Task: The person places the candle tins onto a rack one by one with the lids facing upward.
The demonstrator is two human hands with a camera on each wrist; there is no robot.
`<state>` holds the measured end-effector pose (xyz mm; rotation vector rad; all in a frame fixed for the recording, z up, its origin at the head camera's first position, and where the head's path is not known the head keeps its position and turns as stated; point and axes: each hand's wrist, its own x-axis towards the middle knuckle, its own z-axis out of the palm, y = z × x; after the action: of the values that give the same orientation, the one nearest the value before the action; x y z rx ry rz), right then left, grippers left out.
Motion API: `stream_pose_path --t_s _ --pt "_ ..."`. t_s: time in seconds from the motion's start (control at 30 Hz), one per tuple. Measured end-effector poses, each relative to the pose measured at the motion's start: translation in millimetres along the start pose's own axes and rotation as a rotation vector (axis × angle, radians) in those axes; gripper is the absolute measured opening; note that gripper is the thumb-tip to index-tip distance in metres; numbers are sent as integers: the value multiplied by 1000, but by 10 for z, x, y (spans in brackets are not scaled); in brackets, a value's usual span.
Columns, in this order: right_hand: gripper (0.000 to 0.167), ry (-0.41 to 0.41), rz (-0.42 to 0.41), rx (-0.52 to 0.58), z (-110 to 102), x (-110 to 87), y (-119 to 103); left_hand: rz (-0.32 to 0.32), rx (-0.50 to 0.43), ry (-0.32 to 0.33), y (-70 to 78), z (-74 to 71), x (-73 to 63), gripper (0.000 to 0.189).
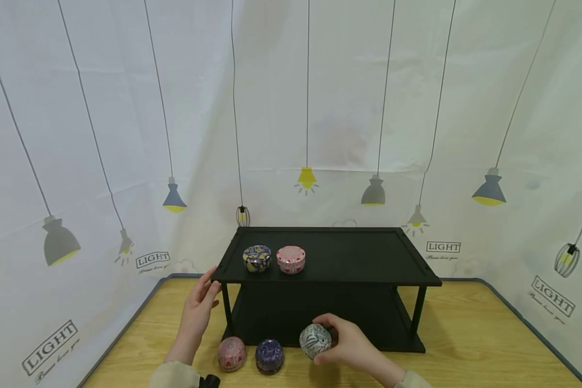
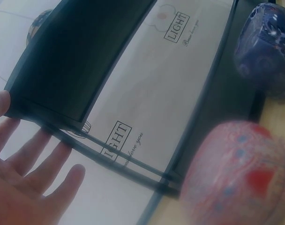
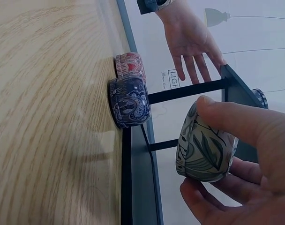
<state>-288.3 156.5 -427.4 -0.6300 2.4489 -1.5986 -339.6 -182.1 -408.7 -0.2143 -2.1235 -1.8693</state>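
My right hand (image 1: pixel 345 345) grips a small round tin (image 1: pixel 315 340) with a grey-green leaf pattern, held between thumb and fingers in front of the black two-tier shelf (image 1: pixel 349 258). In the right wrist view the leaf-patterned tin (image 3: pixel 206 147) is raised off the table. At the shelf's left end, my left hand (image 1: pixel 197 310) touches the top board's corner with its fingers extended. A pink tin (image 1: pixel 231 354) and a dark purple tin (image 1: pixel 269 356) stand on the table before the shelf.
On the top board sit a dark tin with a yellow and blue pattern (image 1: pixel 257 259) and a pink tin with red hearts (image 1: pixel 291 260), side by side toward the left. The wooden table (image 1: pixel 470 328) meets a pale cloth backdrop (image 1: pixel 281 108) printed with lamps.
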Motion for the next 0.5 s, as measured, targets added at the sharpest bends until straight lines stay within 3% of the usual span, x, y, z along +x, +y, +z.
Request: stream_pose_path --t_s 0.23,0.5 --pt "68 -10 -13 24 -25 -4 -27 6 -4 -4 -29 -4 13 51" --pt "64 -12 -23 28 -47 -14 -72 6 -6 -8 -51 -17 15 52"
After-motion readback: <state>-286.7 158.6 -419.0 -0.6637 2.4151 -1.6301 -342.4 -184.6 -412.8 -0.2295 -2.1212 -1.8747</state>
